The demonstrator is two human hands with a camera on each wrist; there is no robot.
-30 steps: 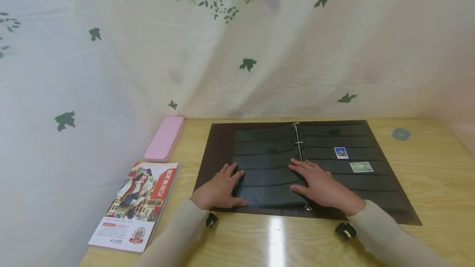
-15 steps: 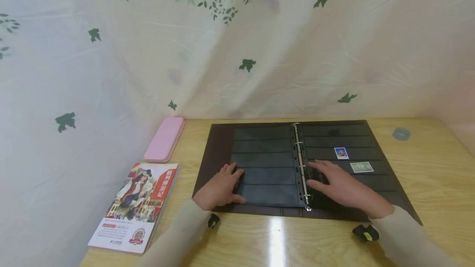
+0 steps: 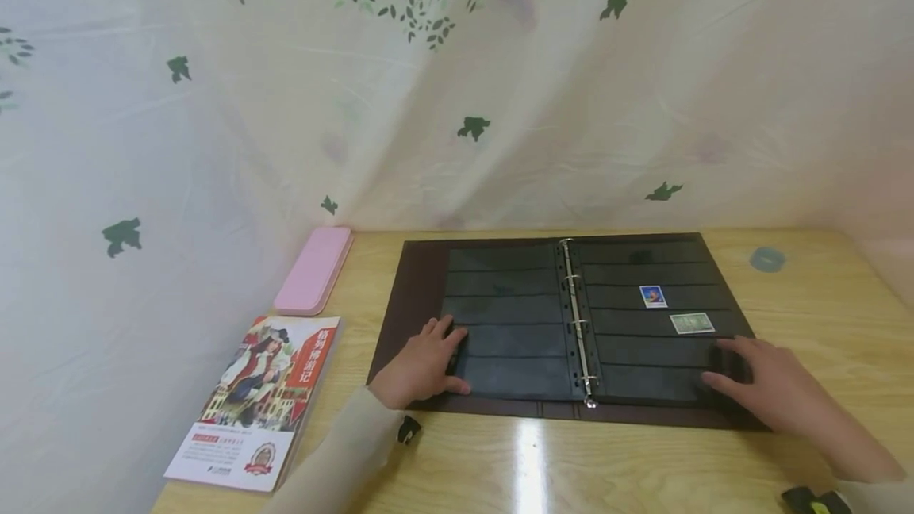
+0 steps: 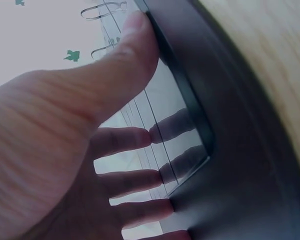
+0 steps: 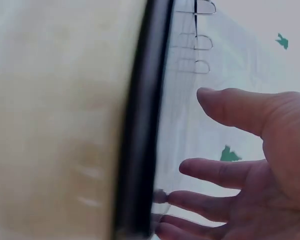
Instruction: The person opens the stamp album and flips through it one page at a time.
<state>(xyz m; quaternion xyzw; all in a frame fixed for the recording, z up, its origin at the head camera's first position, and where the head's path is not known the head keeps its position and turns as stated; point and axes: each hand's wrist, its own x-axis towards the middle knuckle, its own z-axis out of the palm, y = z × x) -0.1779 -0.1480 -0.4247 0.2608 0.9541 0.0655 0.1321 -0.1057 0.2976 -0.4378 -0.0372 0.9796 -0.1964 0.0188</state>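
The person wears a long cream sleeve (image 3: pixel 339 450) at 7 o'clock in the head view, plain and smooth. By its end is a small black gadget (image 3: pixel 409 429). The other sleeve (image 3: pixel 874 496), at 4 o'clock, is cream too; its black box (image 3: pixel 814 501) has a yellow patch.

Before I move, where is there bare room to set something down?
Bare table shows right of the album, between the disc and right hand; in front of the album's middle; and, narrower, between the case and album. It is crowded at the left, with case and book, and at the album's near corners, by the right hand and left hand.
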